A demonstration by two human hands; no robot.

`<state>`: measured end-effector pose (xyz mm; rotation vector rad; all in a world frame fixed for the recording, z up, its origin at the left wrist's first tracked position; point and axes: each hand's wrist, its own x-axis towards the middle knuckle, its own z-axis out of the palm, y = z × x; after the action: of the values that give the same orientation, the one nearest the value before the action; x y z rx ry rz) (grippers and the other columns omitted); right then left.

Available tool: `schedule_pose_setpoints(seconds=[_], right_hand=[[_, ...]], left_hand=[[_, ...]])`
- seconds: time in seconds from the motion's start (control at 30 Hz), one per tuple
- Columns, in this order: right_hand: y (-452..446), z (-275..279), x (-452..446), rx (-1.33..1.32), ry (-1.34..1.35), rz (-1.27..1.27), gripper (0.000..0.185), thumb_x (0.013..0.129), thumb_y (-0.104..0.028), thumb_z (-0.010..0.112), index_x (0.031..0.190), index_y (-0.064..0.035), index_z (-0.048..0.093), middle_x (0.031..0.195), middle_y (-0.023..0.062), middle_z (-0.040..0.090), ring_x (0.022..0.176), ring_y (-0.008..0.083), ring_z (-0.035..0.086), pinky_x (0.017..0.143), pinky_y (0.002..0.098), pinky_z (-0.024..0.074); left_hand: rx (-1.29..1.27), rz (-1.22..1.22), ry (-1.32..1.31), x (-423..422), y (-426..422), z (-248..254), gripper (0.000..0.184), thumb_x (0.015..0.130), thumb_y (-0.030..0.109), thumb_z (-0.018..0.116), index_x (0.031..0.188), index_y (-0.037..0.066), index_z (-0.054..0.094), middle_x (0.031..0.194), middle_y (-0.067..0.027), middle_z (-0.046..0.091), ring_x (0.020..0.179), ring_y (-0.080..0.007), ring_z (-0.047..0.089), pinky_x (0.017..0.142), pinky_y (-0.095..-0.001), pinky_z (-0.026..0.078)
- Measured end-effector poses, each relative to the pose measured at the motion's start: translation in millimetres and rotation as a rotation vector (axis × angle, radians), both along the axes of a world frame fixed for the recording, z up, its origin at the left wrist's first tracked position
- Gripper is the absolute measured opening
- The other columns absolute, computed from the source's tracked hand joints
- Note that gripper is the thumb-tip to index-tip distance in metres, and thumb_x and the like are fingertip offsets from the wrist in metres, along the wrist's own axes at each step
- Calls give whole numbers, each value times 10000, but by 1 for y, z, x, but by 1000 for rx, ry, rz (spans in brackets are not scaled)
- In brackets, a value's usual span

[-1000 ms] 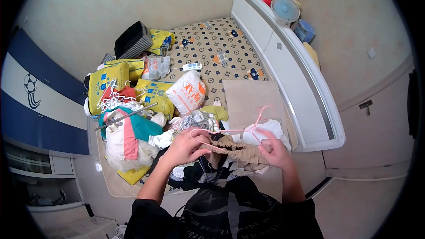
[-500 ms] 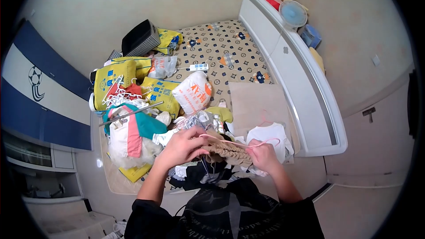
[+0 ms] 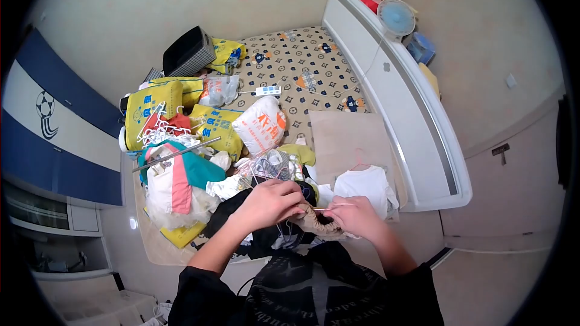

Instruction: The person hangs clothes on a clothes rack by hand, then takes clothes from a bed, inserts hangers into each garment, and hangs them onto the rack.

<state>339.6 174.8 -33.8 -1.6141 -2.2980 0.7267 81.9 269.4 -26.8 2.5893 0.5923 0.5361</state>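
Note:
My left hand (image 3: 275,204) is closed on the gathered waistband of a tan garment (image 3: 315,223). My right hand (image 3: 353,216) pinches the other side of the waistband, together with a pink hanger (image 3: 329,207), of which only a thin part shows. Both hands are close together above the pile of clothes. Below them lie dark clothes (image 3: 226,211) and some thin hangers. A white shirt (image 3: 365,188) on a pink hanger lies flat just beyond my right hand.
Yellow bags (image 3: 154,108), a white bag (image 3: 261,125), white hangers (image 3: 160,130) and a metal rod (image 3: 175,154) lie on the bed. A black basket (image 3: 188,51) and a power strip (image 3: 268,90) are farther back. The white headboard (image 3: 386,78) stands right.
The pink hanger, earlier raised and spread above the waistband, is now low and mostly hidden at it. My hands have come closer together, and the tan garment is bunched between them.

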Motion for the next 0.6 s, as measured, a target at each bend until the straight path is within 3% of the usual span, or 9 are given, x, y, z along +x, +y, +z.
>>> schedule_pose_setpoints(seconds=[0.07, 0.13, 0.27, 0.37, 0.5, 0.53, 0.6], right_hand=[[2, -16, 4, 235, 97, 40, 185, 902, -299, 671, 873, -117, 686, 847, 25, 668, 721, 253, 668, 628, 379, 522], [2, -18, 3, 282, 128, 18, 184, 895, -298, 679, 873, -115, 677, 832, 29, 656, 708, 256, 663, 612, 384, 517], [6, -21, 0, 296, 138, -25, 209, 868, -319, 705, 872, -115, 663, 805, 39, 632, 690, 260, 657, 593, 389, 509], [7, -18, 8, 332, 125, -87, 242, 833, -347, 731, 884, -120, 662, 810, 50, 631, 678, 265, 657, 575, 385, 504], [1, -14, 50, 319, 78, -77, 233, 830, -318, 736, 969, -134, 702, 812, 29, 619, 830, 250, 629, 761, 384, 489], [-4, -27, 61, 204, 49, -108, 218, 826, -247, 737, 1014, -136, 723, 831, 25, 628, 882, 243, 605, 844, 379, 465], [-7, -42, 74, 254, 118, -107, 245, 796, -159, 731, 1038, -116, 727, 867, 35, 651, 885, 251, 609, 827, 380, 472]], left_hand=[[-92, 37, 30, 7, -4, -2, 288, 865, 359, 698, 997, 111, 634, 975, -47, 651, 889, -275, 656, 756, -378, 534], [-231, 80, 61, 12, -9, 0, 332, 860, 391, 696, 1035, 113, 647, 935, -48, 658, 876, -271, 653, 764, -378, 520], [-96, -74, 88, 37, -11, -12, 328, 873, 383, 704, 1035, 98, 684, 907, -64, 666, 892, -277, 649, 841, -386, 491], [-208, -72, 30, 55, -15, -25, 262, 923, 286, 654, 1068, 72, 698, 899, -88, 678, 885, -290, 651, 832, -387, 503], [-473, 17, -149, 57, -11, -40, 212, 984, 187, 561, 1008, 32, 703, 883, -119, 691, 869, -319, 666, 783, -389, 531], [-488, 41, -123, 56, -9, -40, 226, 989, 192, 549, 957, 23, 695, 921, -129, 699, 870, -331, 669, 770, -388, 533], [-470, 82, -91, 56, -7, -34, 250, 989, 195, 541, 888, 16, 683, 951, -144, 708, 813, -346, 676, 719, -390, 541]])
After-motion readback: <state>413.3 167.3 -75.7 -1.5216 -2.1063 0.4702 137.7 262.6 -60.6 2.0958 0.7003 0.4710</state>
